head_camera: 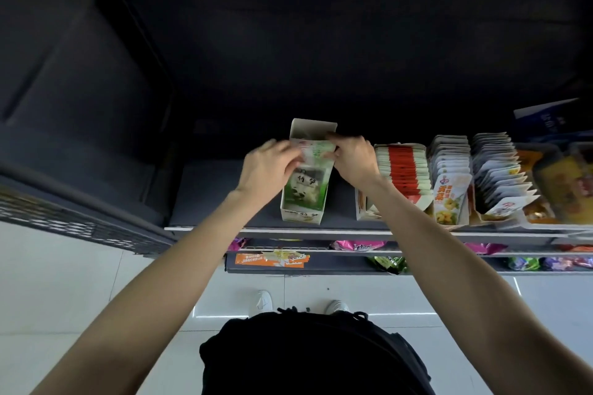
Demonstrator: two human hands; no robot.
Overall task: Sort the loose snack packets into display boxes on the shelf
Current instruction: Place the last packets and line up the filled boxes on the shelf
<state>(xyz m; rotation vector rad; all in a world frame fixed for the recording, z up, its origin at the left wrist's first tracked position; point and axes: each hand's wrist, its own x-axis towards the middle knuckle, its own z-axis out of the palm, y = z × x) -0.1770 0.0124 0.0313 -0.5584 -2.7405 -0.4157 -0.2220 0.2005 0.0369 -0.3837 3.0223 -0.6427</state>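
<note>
Both hands meet over an open green-and-white display box (305, 196) standing on the top shelf (321, 232). The left hand (268, 168) and right hand (354, 159) together pinch a green snack packet (316, 151) by its side edges, held just above the box's mouth; their fingertips are partly hidden behind the packet. More green packets lie inside the box, print too blurred to read. Right of it stand a box of red-and-white packets (402, 170) and a box of yellow-fronted packets (451, 189); further boxes are cut off at the frame edge.
</note>
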